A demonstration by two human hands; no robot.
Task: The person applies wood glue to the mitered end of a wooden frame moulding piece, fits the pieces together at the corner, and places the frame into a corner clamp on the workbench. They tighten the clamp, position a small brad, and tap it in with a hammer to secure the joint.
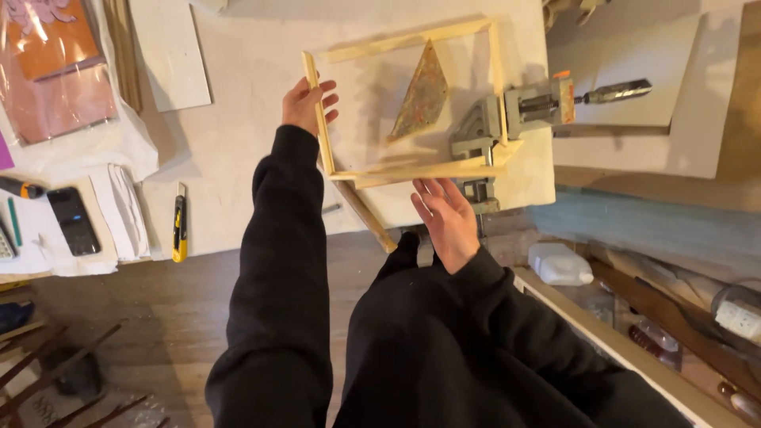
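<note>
I'm squaring up the wooden frame (408, 103) at twelve o'clock on the table (238, 158). My left hand (307, 105) grips its left rail; my right hand (448, 218) hovers open and empty below the corner clamp (507, 119). Next I'd judge the clamped corner needs steadying.
</note>
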